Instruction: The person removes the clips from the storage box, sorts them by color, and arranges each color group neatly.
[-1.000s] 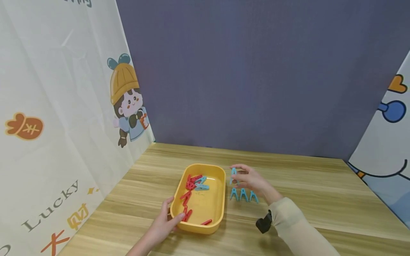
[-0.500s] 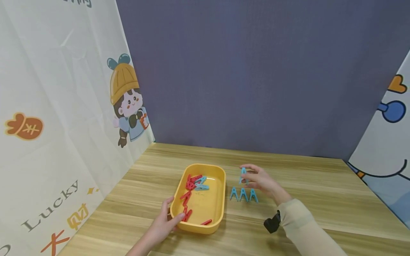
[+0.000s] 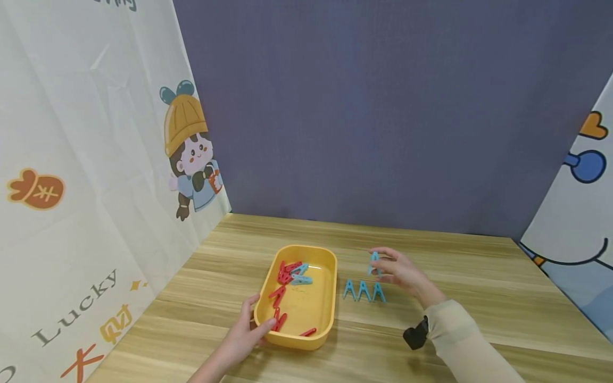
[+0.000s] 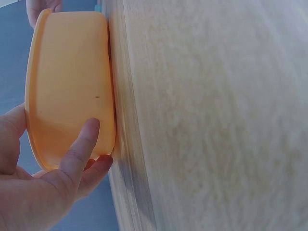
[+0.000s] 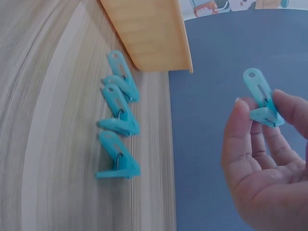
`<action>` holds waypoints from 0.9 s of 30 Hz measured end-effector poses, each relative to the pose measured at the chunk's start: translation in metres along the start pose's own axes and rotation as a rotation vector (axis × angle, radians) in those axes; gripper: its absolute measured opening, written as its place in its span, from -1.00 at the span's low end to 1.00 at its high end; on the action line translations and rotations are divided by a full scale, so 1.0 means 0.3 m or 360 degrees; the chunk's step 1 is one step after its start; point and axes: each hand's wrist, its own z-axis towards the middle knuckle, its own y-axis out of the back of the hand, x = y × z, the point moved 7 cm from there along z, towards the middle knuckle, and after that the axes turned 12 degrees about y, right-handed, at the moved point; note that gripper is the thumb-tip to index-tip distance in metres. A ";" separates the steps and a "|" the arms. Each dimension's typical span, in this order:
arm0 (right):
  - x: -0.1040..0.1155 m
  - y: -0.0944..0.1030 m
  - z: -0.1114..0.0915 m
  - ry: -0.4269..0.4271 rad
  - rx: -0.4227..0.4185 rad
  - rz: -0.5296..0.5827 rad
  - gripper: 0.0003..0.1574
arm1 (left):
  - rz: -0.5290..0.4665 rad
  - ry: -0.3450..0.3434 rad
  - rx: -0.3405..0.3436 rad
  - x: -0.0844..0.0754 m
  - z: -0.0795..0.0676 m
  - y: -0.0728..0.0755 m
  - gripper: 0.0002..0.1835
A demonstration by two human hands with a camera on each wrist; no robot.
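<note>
A yellow plastic tub [image 3: 328, 319] stands on the table. My left hand [image 3: 246, 331] holds its near left corner, thumb over the rim and fingers along the outer wall, as the left wrist view also shows. Between thumb and fingertips, my right hand [image 3: 399, 270] pinches a blue clothespin [image 5: 260, 94] above the table. Nearer to me, three blue clothespins stand in a row right of the tub: a left one [image 3: 349, 289], a middle one [image 3: 363, 291] and a right one [image 3: 379, 292]. Several red clothespins [image 3: 278, 296] and some blue clothespins [image 3: 301, 279] lie inside the tub.
The wooden table [image 3: 445, 266] ends at a dark blue-grey backdrop [image 3: 364, 117]. A white printed sheet [image 3: 110, 175] hangs on the left, and another printed sheet [image 3: 574, 229] on the right. A black device [image 3: 415, 334] is worn on the right wrist.
My right hand has moved to the right with its clothespin, passing behind the standing row. The right clothespin of that row has straightened slightly. The left hand and tub have stayed put.
</note>
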 end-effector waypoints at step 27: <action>-0.084 0.123 -0.045 -0.0014 -0.0063 -0.0056 -0.24 | 0.0063 0.0033 -0.0041 0.004 0.006 0.004 -0.19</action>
